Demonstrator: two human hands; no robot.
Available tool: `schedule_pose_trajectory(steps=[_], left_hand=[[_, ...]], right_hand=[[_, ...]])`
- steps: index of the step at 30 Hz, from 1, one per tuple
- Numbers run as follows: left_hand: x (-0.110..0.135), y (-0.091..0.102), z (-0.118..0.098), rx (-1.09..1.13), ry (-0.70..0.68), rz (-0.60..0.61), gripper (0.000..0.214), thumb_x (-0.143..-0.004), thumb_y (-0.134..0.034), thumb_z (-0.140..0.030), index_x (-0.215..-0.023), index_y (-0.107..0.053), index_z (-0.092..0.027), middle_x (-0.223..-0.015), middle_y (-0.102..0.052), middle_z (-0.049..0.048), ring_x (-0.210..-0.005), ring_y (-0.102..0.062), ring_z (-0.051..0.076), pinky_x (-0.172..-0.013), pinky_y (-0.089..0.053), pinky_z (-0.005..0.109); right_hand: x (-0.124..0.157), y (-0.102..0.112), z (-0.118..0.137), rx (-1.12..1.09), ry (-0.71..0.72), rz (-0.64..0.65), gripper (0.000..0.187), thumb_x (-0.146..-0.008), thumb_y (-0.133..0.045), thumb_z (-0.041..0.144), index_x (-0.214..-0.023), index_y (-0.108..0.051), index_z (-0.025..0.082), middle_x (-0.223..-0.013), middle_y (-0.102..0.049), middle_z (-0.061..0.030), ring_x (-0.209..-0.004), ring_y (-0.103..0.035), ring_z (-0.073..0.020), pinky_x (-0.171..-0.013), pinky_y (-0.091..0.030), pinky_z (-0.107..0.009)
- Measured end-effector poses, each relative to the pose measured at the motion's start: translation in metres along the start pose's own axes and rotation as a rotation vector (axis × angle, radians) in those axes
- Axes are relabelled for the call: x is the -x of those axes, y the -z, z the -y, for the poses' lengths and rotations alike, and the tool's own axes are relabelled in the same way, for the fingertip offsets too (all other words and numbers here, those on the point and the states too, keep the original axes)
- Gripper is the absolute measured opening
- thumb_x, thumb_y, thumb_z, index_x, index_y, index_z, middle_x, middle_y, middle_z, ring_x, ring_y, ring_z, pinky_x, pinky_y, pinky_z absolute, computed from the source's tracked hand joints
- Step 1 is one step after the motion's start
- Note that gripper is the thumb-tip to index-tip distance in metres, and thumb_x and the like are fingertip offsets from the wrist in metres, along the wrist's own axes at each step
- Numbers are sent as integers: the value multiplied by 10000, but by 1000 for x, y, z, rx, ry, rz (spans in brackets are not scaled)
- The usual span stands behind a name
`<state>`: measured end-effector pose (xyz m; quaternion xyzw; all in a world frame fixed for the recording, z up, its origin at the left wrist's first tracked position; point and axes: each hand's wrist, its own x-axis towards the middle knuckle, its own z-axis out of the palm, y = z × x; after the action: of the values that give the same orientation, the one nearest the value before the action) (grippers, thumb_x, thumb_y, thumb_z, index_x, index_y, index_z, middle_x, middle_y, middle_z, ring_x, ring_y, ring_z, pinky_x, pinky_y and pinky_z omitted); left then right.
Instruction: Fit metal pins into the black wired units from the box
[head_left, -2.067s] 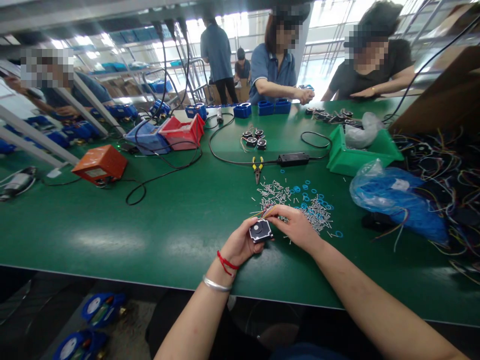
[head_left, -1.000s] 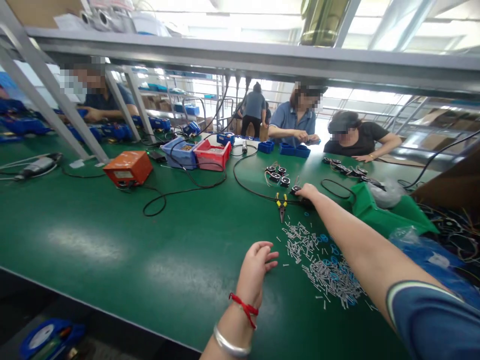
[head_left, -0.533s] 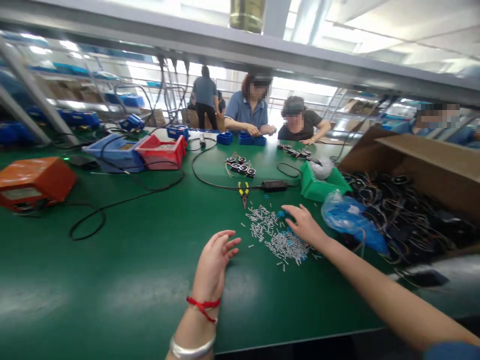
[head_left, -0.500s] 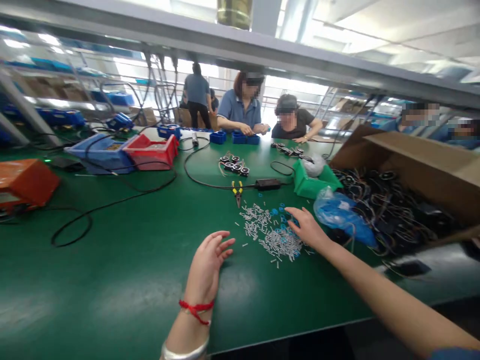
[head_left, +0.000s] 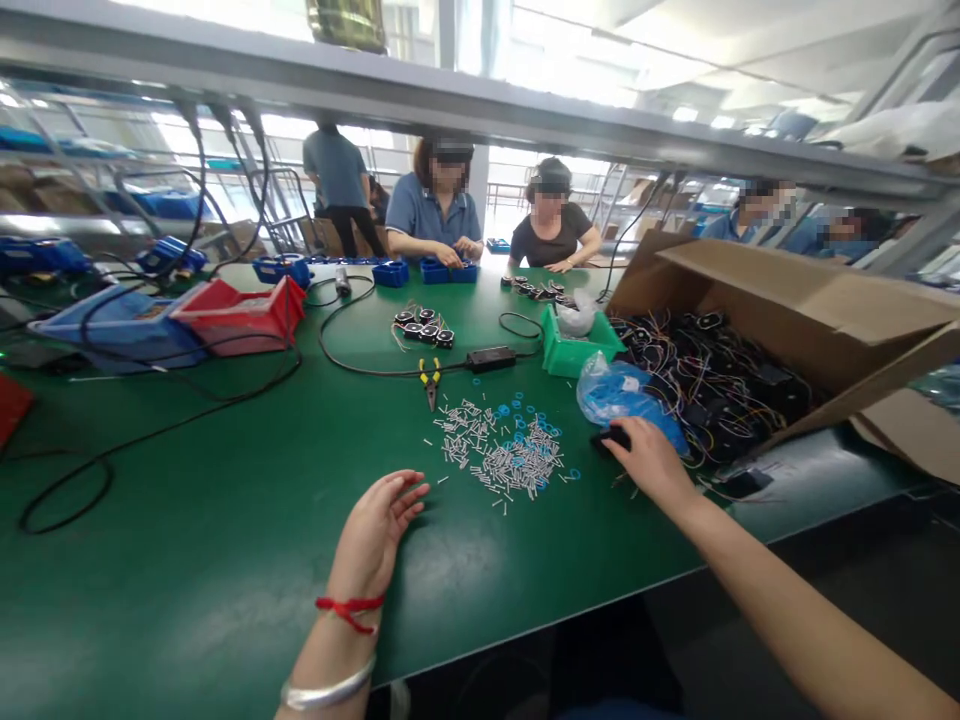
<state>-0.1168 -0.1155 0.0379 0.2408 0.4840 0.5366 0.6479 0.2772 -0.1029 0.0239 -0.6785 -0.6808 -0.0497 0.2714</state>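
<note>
My left hand [head_left: 375, 528] rests edge-down on the green table [head_left: 210, 560] with its fingers loosely spread and nothing in it. My right hand [head_left: 651, 462] reaches to the right, its fingers over a small black part [head_left: 611, 438] beside a blue plastic bag [head_left: 626, 398]; whether the fingers grip the part is hidden. Between the hands lies a scatter of small metal pins and blue rings [head_left: 504, 450]. A group of finished black parts [head_left: 424, 330] sits farther back.
An open cardboard box [head_left: 795, 310] of black parts with coloured wires lies at the right. Yellow-handled pliers [head_left: 430, 380], a black power adapter [head_left: 491, 358], a green bin [head_left: 577, 345], red [head_left: 240, 315] and blue bins [head_left: 120, 330] and cables stand behind. Other people work across the table.
My right hand set a black part with the group at the back, then swung right past the pins to the black part by the blue bag. My view turned right; my left hand stayed open.
</note>
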Motion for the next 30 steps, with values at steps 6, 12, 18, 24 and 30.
schedule_pose_trajectory(steps=[6,12,18,24,30], left_hand=[[10,-16,13,-123,11,215,322,-767,-600,-353,-982,-594,-113,-1045,-622,138,-897,-620,198,-731,-512,281],[0,-17,16,-164,3,174,355,-744,-637,-300,-1049,-561,-133,-1034,-610,130,-869,-619,217,-569,-531,252],[-15,-3,10,-76,2,-19,280,-750,-626,-234,-993,-556,-113,-968,-620,117,-796,-619,175,-649,-546,284],[-15,-8,19,-93,23,23,331,-729,-652,-269,-1012,-562,-122,-993,-618,111,-814,-610,169,-716,-527,298],[-12,-12,30,-117,16,141,367,-737,-643,-260,-1065,-557,-119,-1019,-619,117,-866,-602,173,-804,-485,308]], right_hand=[[4,-13,140,-697,-118,368,331,-795,-566,418,-1047,-601,206,-942,-650,-39,-840,-612,-191,-748,-495,-304],[-30,-63,189,-863,34,597,335,-871,-443,423,-1011,-643,193,-905,-666,-33,-738,-615,-148,-658,-484,-261],[-73,-93,98,-149,-123,231,145,-767,-580,267,-801,-672,161,-840,-626,-64,-814,-576,-174,-760,-414,-271],[-65,-103,94,-146,-115,226,131,-785,-560,250,-735,-651,170,-743,-596,-49,-709,-553,-171,-676,-392,-274],[-40,-79,166,-569,233,252,114,-848,-515,248,-854,-616,196,-843,-602,-17,-760,-553,-147,-703,-429,-261]])
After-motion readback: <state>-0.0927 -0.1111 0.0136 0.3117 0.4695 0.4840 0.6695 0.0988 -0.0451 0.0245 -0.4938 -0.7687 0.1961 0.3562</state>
